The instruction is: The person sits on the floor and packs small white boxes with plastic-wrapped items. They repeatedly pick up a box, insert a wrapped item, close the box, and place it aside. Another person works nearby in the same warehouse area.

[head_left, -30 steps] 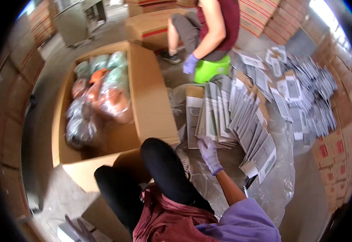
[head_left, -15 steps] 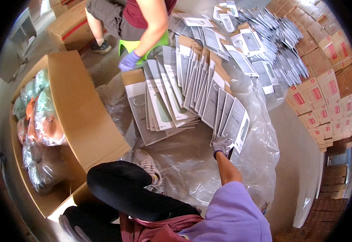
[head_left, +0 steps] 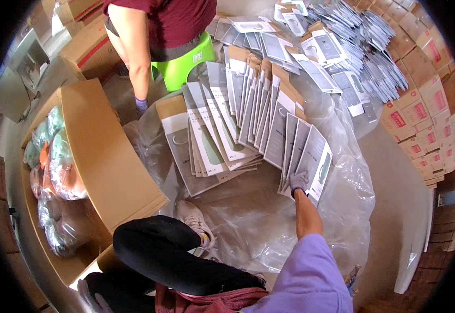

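My right hand [head_left: 299,181], in a thin pale glove, lies on the lower part of a flat grey-and-white carton [head_left: 315,156] at the right end of a fanned row. Its fingers look stretched out over the printed face, not wrapped around the carton. Other flattened cartons [head_left: 278,125] overlap to the left, several with brown flaps at the top. At the row's left end a group of cartons [head_left: 206,154] shows white lower halves and a green shape. All of them rest on clear plastic sheeting [head_left: 243,229]. My left hand is out of the picture.
To the left stands an open cardboard box [head_left: 115,161] holding plastic-wrapped orange and green items [head_left: 63,172]. A co-worker [head_left: 170,21] is by a green stool [head_left: 180,68]. More flat cartons [head_left: 373,52] lie heaped at the far right, before stacked brown boxes [head_left: 412,115].
My right hand has shifted from the carton's lower edge onto its face, fingers now pointing away from me. The co-worker's gloved hand has left the cartons and hangs lower, farther left.
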{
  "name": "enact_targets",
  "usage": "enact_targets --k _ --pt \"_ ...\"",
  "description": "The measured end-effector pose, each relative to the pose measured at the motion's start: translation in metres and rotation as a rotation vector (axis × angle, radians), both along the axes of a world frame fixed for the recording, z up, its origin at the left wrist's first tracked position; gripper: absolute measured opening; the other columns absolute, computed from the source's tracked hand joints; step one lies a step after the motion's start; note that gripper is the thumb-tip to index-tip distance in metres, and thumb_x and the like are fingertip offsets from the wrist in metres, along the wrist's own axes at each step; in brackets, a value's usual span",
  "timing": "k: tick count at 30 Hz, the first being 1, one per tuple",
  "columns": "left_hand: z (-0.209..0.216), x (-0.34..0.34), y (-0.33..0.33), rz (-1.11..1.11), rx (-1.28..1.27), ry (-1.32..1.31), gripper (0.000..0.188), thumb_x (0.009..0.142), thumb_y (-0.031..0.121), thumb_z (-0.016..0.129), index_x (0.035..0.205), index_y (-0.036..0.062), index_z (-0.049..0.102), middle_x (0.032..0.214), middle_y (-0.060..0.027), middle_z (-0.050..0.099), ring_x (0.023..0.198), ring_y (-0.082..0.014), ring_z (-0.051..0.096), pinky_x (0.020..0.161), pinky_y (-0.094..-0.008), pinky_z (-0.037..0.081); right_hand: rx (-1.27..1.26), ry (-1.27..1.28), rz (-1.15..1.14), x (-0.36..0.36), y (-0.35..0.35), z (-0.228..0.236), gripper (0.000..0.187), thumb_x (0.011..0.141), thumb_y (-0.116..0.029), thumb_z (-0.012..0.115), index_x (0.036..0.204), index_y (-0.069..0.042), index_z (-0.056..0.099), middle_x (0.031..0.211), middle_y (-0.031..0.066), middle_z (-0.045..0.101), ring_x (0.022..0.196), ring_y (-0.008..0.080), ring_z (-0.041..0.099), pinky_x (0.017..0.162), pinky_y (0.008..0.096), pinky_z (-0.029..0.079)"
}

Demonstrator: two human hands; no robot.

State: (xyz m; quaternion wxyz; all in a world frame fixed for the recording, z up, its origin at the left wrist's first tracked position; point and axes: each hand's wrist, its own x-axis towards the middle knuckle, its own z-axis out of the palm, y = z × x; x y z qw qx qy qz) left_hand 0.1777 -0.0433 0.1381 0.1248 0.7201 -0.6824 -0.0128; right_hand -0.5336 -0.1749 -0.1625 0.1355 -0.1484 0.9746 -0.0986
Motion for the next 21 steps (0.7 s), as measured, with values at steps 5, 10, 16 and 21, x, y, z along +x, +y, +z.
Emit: enact_targets --k 5,10,16,21 --pt "0.002 -0.009 -0.025 0.005 0.08 0.08 0.043 0.092 0.015 0.049 0.131 -0.0012 0.044 0.135 -0.0195 0.044 0.128 -0.0335 0.039 0.108 -0.0431 0.029 0.04 0.107 0.459 -0.03 0.071 0.028 0.048 0.078 -0.011 0.051 0.122 0.007 0.044 0.098 0.0305 0.06 0.092 0.041 0.061 0.081 0.0469 0.048" --pt "0.025 -0.121 -0.098 -0.202 -0.004 0.532 0.037 0.082 0.005 0.054 0.119 -0.0005 0.056 0.129 -0.0196 0.049 0.125 -0.0336 0.042 0.107 -0.0429 0.029 -0.253 0.198 0.489 0.06 0.107 0.226 0.033 0.091 -0.015 0.049 0.122 -0.004 0.053 0.098 0.0301 0.059 0.085 0.0361 0.063 0.07 0.0385 0.051" --pt "0.014 -0.168 -0.203 -0.541 0.069 1.358 0.081 0.089 0.038 0.061 0.146 0.0029 0.016 0.15 -0.0124 0.023 0.134 -0.03 0.031 0.109 -0.0393 0.027 -1.041 -0.39 0.567 0.137 0.09 0.326 0.032 0.089 -0.005 0.048 0.118 0.005 0.053 0.093 0.0067 0.063 0.085 0.0116 0.056 0.074 0.0267 0.046" --pt "0.095 -0.127 -0.226 -0.54 0.064 1.847 0.082 0.091 0.046 0.053 0.149 0.0106 0.005 0.15 -0.0145 0.021 0.131 -0.0313 0.034 0.104 -0.0496 0.032 -0.992 -0.43 0.894 0.183 0.075 0.401 0.037 0.083 -0.011 0.054 0.114 0.008 0.055 0.092 0.0084 0.064 0.082 0.0128 0.056 0.071 0.0284 0.047"
